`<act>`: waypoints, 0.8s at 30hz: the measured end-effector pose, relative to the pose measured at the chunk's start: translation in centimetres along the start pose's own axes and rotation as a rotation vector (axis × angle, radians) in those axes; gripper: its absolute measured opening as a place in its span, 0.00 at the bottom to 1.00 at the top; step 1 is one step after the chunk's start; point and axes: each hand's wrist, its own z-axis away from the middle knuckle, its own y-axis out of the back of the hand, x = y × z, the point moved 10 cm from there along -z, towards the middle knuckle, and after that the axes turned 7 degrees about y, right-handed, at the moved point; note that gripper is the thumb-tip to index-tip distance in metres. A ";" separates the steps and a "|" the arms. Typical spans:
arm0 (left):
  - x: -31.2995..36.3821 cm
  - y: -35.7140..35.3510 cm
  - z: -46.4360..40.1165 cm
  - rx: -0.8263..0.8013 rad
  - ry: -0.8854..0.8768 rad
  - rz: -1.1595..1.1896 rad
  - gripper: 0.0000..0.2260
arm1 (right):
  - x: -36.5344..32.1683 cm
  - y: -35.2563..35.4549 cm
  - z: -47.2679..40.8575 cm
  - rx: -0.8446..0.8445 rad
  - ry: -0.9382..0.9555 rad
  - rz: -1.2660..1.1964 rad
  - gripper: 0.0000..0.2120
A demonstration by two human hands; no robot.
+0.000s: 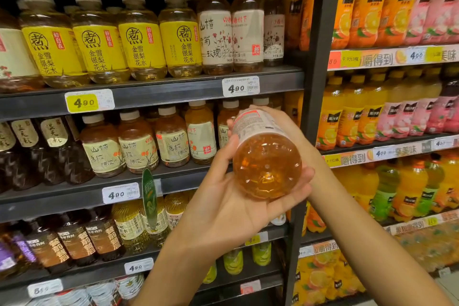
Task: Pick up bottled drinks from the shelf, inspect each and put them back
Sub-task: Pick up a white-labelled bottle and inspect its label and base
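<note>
Before the drinks shelf point(149, 93), seen from the head camera, both hands hold one bottle point(267, 156) up off the shelves. The bottle is tipped with its base toward the camera, so the amber drink shows through the clear dimpled bottom, and its white label with small print faces upward. The left hand point(223, 196) cups it from below and on the left, thumb up along the side, fingers curled under the base. The right hand point(293, 131) wraps round the far side, mostly hidden behind the bottle, with fingertips showing at the upper edge of the label. Behind the hands, yellow-labelled bottles point(99, 42) and white-labelled bottles point(231, 30) stand upright in rows on the upper shelf, with price tags point(89, 100) on the shelf edges. Orange juice bottles point(352, 117) fill the neighbouring rack on the right.
</note>
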 end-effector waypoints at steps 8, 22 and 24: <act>1.0 3.4 -0.2 -0.027 -0.123 -0.168 0.36 | -2.5 -2.2 -0.4 -0.145 0.136 0.202 0.20; 3.9 6.6 -0.3 0.149 -0.290 -0.874 0.42 | -5.0 -5.0 2.0 -0.437 0.493 0.354 0.21; 3.9 6.6 -0.6 0.163 -0.285 -0.926 0.41 | -4.4 -6.4 2.7 -0.588 0.450 0.324 0.28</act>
